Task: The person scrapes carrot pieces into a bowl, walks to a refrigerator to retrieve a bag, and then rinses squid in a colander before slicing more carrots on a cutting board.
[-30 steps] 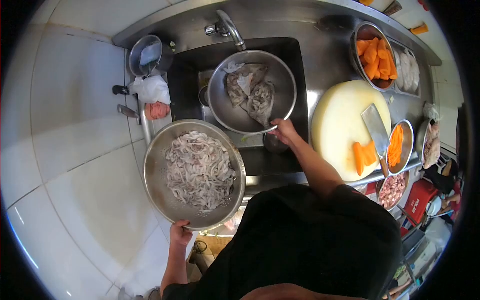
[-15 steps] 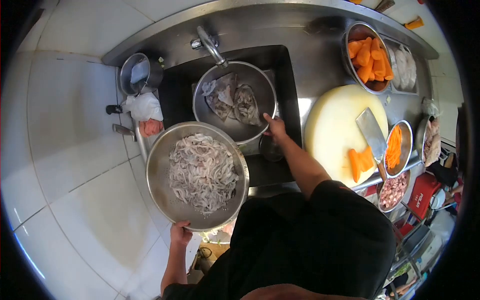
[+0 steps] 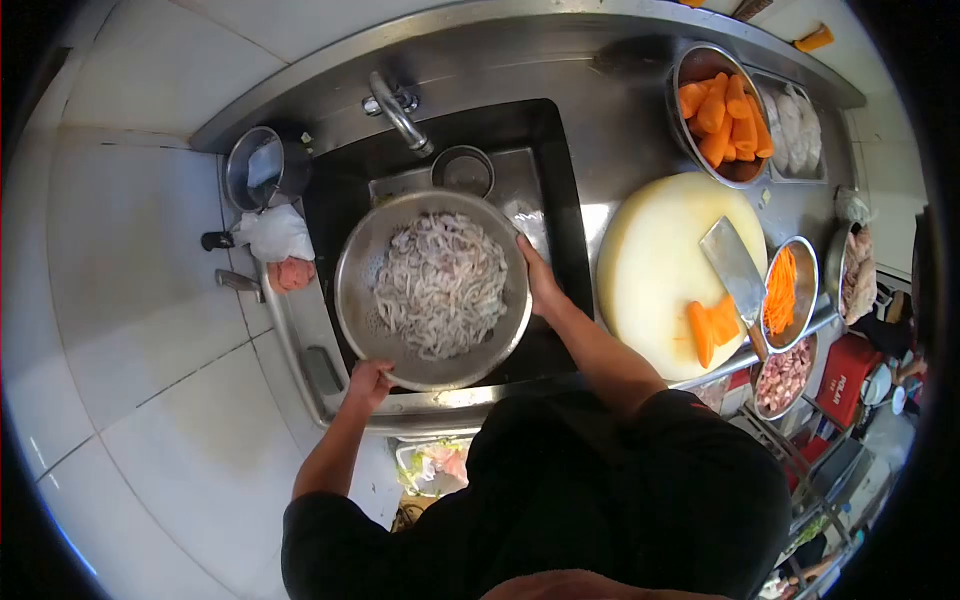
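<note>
A wide metal colander heaped with pale grey, wet-looking strips is over the front part of the sink. My left hand grips its near left rim, fingers curled over the edge. At its right side my right hand holds the rim, fingers partly hidden along the outer wall. Behind the colander, a round metal-rimmed drain shows in the sink beneath the faucet.
To the right, a round cutting board bears a cleaver and carrot pieces. Bowls of peeled carrots, carrot strips and chopped meat stand around it. A metal pot and white plastic bag are left of the sink.
The colander has moved right and away from me, over the sink. My right hand has gone from the bowl of dark bags to the colander's rim; that bowl no longer shows.
</note>
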Available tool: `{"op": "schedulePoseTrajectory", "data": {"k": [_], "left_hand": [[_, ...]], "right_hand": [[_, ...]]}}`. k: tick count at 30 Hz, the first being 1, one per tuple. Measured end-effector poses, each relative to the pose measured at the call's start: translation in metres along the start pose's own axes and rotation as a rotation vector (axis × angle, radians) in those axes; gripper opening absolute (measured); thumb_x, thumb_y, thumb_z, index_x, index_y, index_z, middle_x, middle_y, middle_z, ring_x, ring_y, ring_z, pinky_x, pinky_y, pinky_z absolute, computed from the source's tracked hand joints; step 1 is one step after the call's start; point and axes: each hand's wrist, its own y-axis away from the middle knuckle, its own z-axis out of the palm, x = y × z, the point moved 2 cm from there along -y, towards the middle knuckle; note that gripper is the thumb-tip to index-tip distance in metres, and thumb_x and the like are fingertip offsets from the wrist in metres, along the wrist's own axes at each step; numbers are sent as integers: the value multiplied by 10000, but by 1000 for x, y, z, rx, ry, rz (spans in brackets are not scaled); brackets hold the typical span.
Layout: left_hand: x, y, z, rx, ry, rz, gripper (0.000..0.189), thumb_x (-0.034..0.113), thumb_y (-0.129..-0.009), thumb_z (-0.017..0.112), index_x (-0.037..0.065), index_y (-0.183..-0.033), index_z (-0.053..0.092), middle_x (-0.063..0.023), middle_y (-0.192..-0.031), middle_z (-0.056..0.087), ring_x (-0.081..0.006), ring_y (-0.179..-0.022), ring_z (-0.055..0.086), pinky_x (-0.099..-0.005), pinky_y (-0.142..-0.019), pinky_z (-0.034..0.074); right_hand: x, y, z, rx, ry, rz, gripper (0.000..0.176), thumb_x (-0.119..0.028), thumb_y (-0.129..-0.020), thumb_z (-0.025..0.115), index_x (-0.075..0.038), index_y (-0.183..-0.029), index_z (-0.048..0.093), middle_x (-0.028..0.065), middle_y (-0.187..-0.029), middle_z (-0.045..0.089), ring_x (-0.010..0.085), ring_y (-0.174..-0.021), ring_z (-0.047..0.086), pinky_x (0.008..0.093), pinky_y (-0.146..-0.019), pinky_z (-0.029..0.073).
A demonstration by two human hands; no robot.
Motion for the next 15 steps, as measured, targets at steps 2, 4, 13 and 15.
{"op": "schedulePoseTrajectory", "data": {"k": [2,4,13,15], "left_hand": [[4,-29,15,-89,-20,57,412,-59,-821,583,-14,-1226,526,-136,-1050,615,-283,-879,650,-396,-643,583],[6,-52,32,-144,-24,85,445,-65,-822,577,-16,-1261,515,-147,-1106,616,-303,-938,660,-426,-697,604],[-12,-51,7,-33,-37,37,480,-79,-819,568,-31,-1293,510,-158,-1146,632,-349,-1037,654,-527,-915,572],[-15,-25,-10,27,-34,7,473,-81,-819,567,-43,-1287,509,-158,-1133,635,-336,-1037,653,-512,-942,558]], "right_hand": [[-11,0,5,102,77,-51,831,-619,-945,564,-10,-1490,414,171,-1500,462,318,-1350,461,452,-1134,359],[-22,-7,1,154,-16,-95,790,-600,-957,561,-3,-1462,455,175,-1456,509,320,-1305,508,437,-1113,390],[-17,-14,-19,225,411,-149,297,-200,-881,714,5,-1096,712,53,-990,710,162,-895,634,316,-828,499],[-5,-9,-13,201,563,-166,214,-97,-842,692,4,-1027,729,28,-885,706,136,-792,617,301,-739,500]]}}
